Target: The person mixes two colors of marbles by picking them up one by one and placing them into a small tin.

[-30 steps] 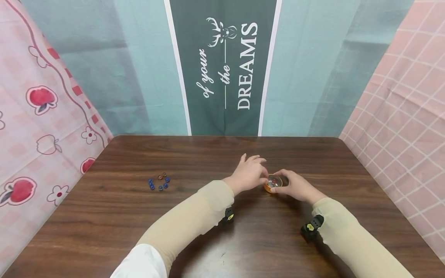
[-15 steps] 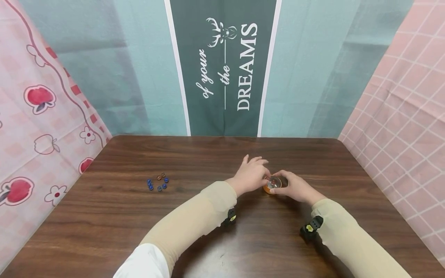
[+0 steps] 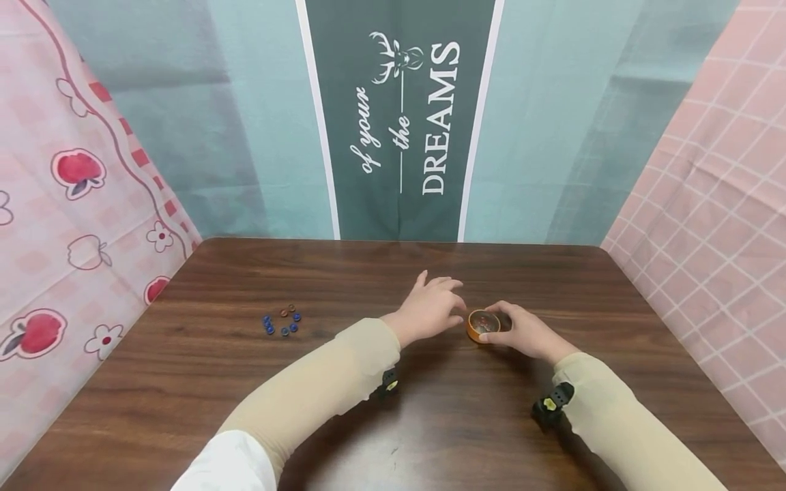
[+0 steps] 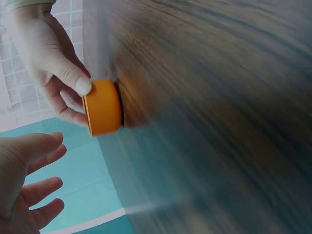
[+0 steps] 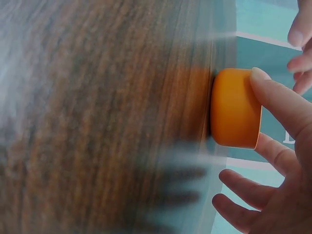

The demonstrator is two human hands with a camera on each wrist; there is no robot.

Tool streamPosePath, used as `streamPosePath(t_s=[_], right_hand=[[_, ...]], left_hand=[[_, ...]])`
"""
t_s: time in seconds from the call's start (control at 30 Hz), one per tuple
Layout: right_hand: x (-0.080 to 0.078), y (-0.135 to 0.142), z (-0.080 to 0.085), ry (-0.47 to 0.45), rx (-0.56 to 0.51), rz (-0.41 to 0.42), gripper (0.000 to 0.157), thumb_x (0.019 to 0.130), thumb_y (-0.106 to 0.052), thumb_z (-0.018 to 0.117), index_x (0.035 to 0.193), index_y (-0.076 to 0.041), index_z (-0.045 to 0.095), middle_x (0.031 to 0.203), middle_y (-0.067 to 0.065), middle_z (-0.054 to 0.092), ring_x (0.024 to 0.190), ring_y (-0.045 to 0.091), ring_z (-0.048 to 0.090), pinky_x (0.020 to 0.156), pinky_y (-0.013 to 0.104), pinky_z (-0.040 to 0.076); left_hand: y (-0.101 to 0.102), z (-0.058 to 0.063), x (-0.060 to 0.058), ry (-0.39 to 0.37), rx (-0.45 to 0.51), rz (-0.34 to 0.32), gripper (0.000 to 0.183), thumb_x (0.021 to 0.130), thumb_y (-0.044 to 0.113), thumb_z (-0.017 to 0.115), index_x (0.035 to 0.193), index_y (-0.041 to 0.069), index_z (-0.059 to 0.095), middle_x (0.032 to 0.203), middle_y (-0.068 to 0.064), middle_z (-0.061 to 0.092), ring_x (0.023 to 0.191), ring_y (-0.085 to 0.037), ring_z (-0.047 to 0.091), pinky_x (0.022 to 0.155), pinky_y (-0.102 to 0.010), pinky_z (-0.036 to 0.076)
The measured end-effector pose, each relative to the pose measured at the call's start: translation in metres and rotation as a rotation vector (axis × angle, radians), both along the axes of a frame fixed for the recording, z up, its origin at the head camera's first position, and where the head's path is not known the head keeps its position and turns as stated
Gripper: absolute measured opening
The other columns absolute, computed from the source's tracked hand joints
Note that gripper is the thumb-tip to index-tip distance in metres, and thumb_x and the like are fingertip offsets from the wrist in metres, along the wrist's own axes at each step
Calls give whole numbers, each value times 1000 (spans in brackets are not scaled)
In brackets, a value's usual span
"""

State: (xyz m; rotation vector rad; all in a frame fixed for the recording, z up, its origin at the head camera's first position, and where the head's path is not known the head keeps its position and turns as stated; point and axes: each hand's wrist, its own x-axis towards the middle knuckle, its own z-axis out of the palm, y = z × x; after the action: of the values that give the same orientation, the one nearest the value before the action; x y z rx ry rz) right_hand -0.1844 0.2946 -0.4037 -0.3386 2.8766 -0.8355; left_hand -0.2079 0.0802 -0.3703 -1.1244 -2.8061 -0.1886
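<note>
A small orange bowl point(image 3: 472, 333) stands upright on the wooden table, with small reddish bits point(image 3: 484, 323) inside, too small to name. My right hand point(image 3: 529, 333) holds the bowl by its rim, thumb on the near side and a finger on the far side; the right wrist view shows the thumb pressing the orange wall point(image 5: 236, 109). To the left of the bowl, my left hand point(image 3: 428, 309) hovers apart from it. In the left wrist view its thumb and fingers point(image 4: 43, 190) are spread loosely, and nothing shows between them.
Several small blue round pieces point(image 3: 270, 329) and two brown ones point(image 3: 284, 313) lie in a rough ring on the left of the table point(image 3: 184, 382). Curtains close off the back and both sides. Each wrist wears a black camera.
My left hand has drawn back leftward from over the bowl's rim, and its thumb and fingers have parted. The right hand and bowl stay in place.
</note>
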Motion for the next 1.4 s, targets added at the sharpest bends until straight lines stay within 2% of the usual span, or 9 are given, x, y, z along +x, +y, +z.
streamPosePath(t_s=[0.23, 0.47, 0.67, 1.07, 1.2, 1.4], right_hand=[[2, 3, -1, 14, 25, -5, 65, 78, -44, 72, 124, -3, 53, 119, 20, 54, 106, 36, 52, 85, 54, 42], [7, 6, -1, 21, 22, -3, 65, 80, -41, 72, 127, -1, 50, 120, 21, 53, 106, 36, 52, 85, 54, 42], [8, 6, -2, 14, 15, -2, 65, 79, -42, 72, 125, 0, 51, 116, 19, 55, 104, 34, 53, 84, 52, 43], [7, 3, -1, 10, 17, 1, 65, 81, -42, 71, 126, -1, 50, 120, 21, 54, 108, 37, 51, 85, 54, 42], [6, 2, -1, 13, 15, 1, 65, 81, -41, 71, 127, -1, 50, 120, 21, 53, 108, 37, 51, 85, 54, 42], [4, 0, -1, 10, 18, 3, 66, 80, -44, 70, 127, -2, 50, 122, 22, 52, 109, 38, 51, 85, 55, 42]], left_hand=[[-28, 6, 3, 26, 2, 6, 21, 87, 36, 66, 103, 25, 73, 137, 0, 48, 130, -19, 37, 107, -55, 15], [-48, 5, 5, 30, -10, 15, 24, 87, 37, 65, 104, 23, 73, 137, -3, 49, 132, -23, 34, 107, -57, 14], [-65, 5, 6, 45, -31, 5, 22, 85, 32, 69, 106, 24, 72, 137, -4, 48, 133, -24, 34, 106, -58, 15], [-100, 11, 8, 36, -11, 19, 22, 81, 26, 73, 103, 22, 74, 136, -5, 49, 132, -26, 35, 107, -58, 13], [-111, 12, 7, 56, 4, 9, 20, 81, 26, 73, 101, 21, 74, 135, -7, 50, 131, -28, 36, 105, -60, 15], [-130, 15, 6, 46, 22, 53, 21, 82, 28, 72, 101, 21, 74, 135, -8, 50, 131, -29, 36, 104, -61, 15]])
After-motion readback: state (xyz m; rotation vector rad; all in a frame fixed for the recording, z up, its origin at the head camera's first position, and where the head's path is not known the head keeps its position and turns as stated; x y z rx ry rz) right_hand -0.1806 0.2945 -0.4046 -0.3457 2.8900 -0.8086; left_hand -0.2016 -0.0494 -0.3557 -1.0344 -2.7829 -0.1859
